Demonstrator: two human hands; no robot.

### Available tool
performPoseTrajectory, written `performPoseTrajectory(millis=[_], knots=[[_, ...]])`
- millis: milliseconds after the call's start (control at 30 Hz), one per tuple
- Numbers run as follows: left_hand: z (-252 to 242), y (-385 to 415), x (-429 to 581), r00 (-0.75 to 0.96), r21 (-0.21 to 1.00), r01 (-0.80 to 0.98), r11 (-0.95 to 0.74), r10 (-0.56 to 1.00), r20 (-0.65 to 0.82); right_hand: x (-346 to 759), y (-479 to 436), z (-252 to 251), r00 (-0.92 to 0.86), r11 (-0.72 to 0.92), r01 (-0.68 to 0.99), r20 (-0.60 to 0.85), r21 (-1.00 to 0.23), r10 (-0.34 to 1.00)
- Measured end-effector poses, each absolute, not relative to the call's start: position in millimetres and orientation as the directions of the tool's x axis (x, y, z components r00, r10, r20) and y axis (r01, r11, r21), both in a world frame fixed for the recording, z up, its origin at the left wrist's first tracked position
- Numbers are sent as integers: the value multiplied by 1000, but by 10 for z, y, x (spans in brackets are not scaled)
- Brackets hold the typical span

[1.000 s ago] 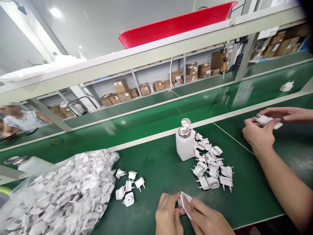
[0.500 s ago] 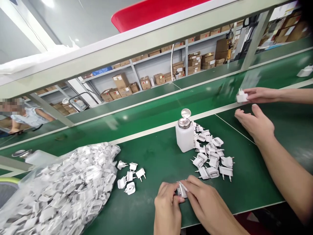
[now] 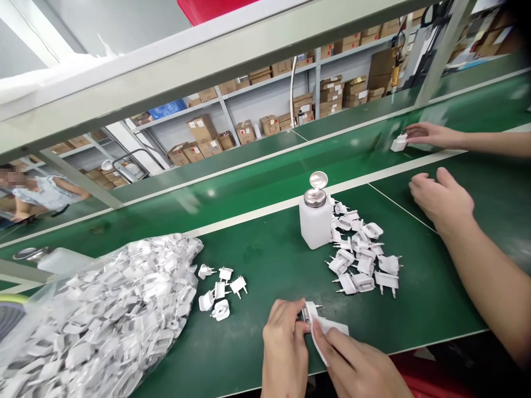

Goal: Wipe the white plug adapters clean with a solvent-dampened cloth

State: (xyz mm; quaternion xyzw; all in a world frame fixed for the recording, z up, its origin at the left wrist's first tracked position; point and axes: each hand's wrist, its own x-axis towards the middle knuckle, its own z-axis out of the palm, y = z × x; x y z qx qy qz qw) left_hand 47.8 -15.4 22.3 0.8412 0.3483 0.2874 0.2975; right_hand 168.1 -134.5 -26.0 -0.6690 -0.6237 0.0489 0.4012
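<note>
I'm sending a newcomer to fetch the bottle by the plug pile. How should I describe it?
On the green workbench, right of the clear bag, find the larger loose pile of white plugs. At its left edge stands a squarish whitish bottle. Its metal lid is flipped up, and unlike the other bottle, it isn't partly hidden by the bag.

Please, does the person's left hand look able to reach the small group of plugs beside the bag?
Probably yes: nothing visible stands between the left hand and the small group of plugs. However, that hand holds another plug, which may need releasing first.
</note>
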Motion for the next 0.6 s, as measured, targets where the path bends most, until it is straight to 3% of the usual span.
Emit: performPoseTrajectory(millis=[167,333,400,533,600], knots=[[217,-163,479,593,735,398,-549,765,250,1761,-1164,41,236,49,794,382,-606,894],[114,-172,490,548,772,392,-501,801,241,1842,-997,289,231,-50,765,200,-642,952],[99,-182,492,537,781,383,-493,807,246,1794,-1060,196,181,10,816,271,-578,945],[212,-194,494,565,779,410,-475,802,193,1662,-1294,-70,29,117,961,509,-252,860],[298,-178,494,577,784,435,-443,805,135,1640,-1389,-107,29,121,962,535,-243,844]])
